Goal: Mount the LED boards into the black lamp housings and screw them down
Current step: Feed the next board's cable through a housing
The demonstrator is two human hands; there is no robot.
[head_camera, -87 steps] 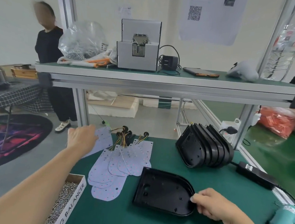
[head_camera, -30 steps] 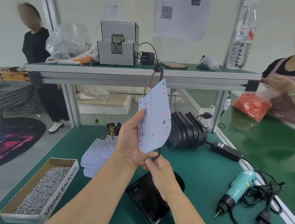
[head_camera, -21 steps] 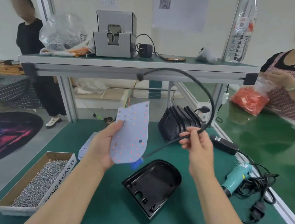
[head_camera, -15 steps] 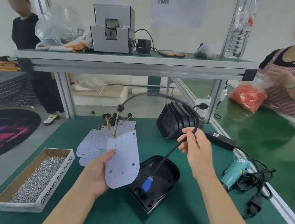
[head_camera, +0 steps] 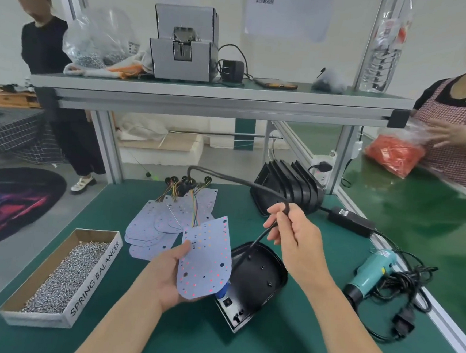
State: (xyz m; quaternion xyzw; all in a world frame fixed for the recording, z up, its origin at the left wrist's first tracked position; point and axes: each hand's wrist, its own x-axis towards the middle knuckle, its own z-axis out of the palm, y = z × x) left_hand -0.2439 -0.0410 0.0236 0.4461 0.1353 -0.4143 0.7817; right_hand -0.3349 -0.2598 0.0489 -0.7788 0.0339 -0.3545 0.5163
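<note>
The cardboard box (head_camera: 94, 277) of screws (head_camera: 59, 277) reads "SPRING BALANCER" on its side. The wall sheet (head_camera: 287, 16) bears a QR code, too blurred to read.

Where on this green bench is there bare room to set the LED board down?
Bare mat lies along the near edge, between the screw box and the open housing; another strip runs between that housing and the electric screwdriver. Crowded: the board pile behind, and the tangled cord right.
</note>
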